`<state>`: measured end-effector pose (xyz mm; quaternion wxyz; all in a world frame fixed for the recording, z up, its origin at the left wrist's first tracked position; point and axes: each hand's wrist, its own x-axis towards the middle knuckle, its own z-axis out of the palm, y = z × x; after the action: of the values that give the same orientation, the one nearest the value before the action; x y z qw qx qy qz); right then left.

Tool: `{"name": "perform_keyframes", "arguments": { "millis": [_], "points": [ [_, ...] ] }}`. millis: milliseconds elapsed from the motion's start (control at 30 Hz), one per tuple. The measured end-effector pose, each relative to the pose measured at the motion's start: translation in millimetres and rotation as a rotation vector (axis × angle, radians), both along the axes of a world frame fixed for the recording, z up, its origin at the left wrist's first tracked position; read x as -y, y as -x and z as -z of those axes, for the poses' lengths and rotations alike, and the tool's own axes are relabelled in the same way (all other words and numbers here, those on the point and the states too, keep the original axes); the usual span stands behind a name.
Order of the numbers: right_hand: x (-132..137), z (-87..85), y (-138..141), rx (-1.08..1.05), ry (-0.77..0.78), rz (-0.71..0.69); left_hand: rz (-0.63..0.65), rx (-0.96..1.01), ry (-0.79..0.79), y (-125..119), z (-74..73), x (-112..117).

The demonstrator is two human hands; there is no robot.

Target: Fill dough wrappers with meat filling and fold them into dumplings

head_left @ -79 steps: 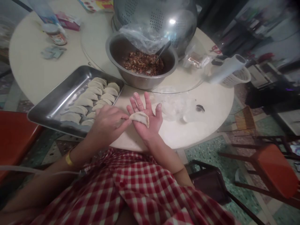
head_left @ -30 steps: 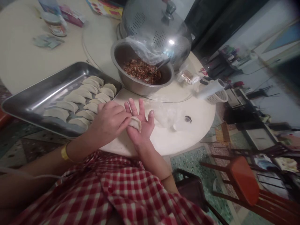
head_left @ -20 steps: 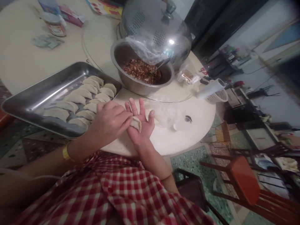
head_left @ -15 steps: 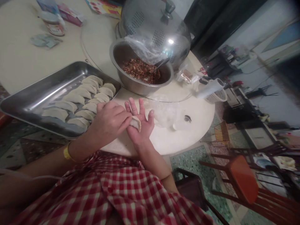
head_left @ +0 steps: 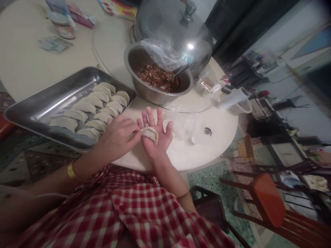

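A pale folded dumpling (head_left: 150, 135) with a closed, curved edge lies on the palm of my right hand (head_left: 158, 137), whose fingers are spread and stretched out. My left hand (head_left: 119, 134), with a yellow band at its wrist, comes in from the left and pinches the dumpling's left end; its fingertips are partly hidden. Just beyond the left hand, a metal tray (head_left: 31, 113) carries two rows of dumplings (head_left: 84, 106). Behind my hands stands a metal bowl (head_left: 157, 98) of chopped reddish-brown filling (head_left: 157, 77), with a utensil handle and a plastic bag inside.
A large perforated metal dome lid (head_left: 173, 24) stands behind the bowl. To the right are a clear plastic sheet (head_left: 184, 125), a small packet (head_left: 208, 84) and a white basket (head_left: 241, 106). A jar (head_left: 64, 27) sits at the back left. An orange chair (head_left: 269, 199) is beyond the table's edge (head_left: 236, 120).
My left fingers have drawn back slightly to the left, so more of the dumpling shows on my right palm. The whole view has shifted a little.
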<state>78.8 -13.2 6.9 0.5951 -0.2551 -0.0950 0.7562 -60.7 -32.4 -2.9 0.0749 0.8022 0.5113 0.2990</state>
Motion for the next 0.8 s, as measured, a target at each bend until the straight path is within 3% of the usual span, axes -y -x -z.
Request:
{"name": "perform_keyframes", "arguments": {
  "millis": [267,533,667,800],
  "points": [
    [-0.2,-1.9,-0.8,0.008,-0.004,0.007,0.061,0.127,0.054,6.8,-2.4,4.8],
    [4.6,-6.2,-4.3,0.060,0.042,0.020,0.049,0.154,0.088,-3.0,0.0,11.2],
    [9.0,-7.4,1.2,0.097,0.049,-0.026,-0.002,0.142,0.065,10.3,-13.4,17.9],
    [16.6,-8.1,20.6,0.109,0.098,-0.145,0.125,0.131,0.009,26.5,-32.2,22.5]
  ]
}}
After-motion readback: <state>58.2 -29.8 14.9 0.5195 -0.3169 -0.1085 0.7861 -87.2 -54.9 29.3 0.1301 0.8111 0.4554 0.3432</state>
